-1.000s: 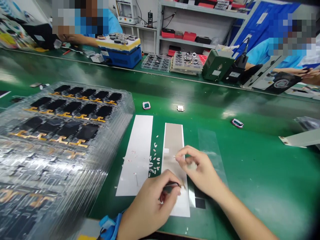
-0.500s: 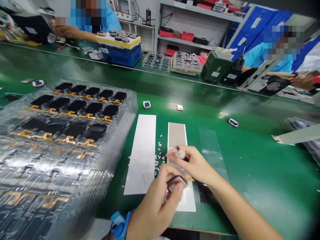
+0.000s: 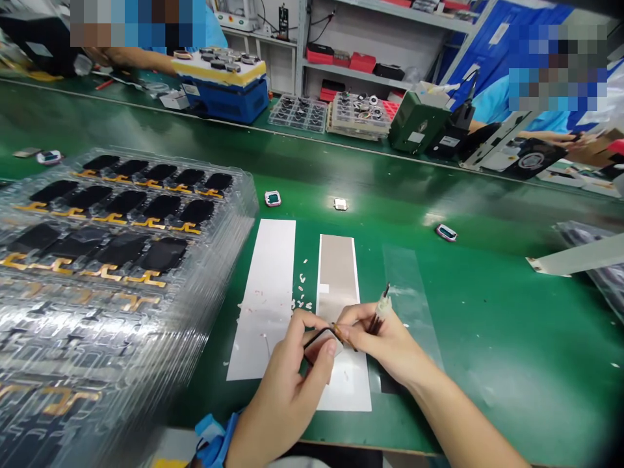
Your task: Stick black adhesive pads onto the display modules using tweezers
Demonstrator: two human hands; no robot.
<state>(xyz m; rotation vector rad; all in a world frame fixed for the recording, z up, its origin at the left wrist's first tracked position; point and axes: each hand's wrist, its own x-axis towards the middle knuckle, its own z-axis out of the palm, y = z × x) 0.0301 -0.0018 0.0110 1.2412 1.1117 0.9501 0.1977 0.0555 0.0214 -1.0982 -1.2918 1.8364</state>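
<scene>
From my remote station I see the left hand (image 3: pixel 285 390) pinching a thin black-edged rectangular piece (image 3: pixel 322 344) above a long white-and-beige sheet (image 3: pixel 344 390). The right hand (image 3: pixel 383 344) is closed around a slim dark tool with a white tip (image 3: pixel 383 309), its fingertips at the piece's edge. A light, steady pinch suits this.

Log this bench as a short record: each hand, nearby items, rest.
Left hand: holds a thin black-edged frame; blue strap at the wrist
Right hand: pinches a slim tool with a pale sleeve, its tip at the frame
Under the hands: white strip, tan-topped white strip, white flecks between them
Beside them: stacked clear trays of black screens with gold flex tails
Rest: co-worker's arm, blue-and-yellow fixture, shelves
</scene>
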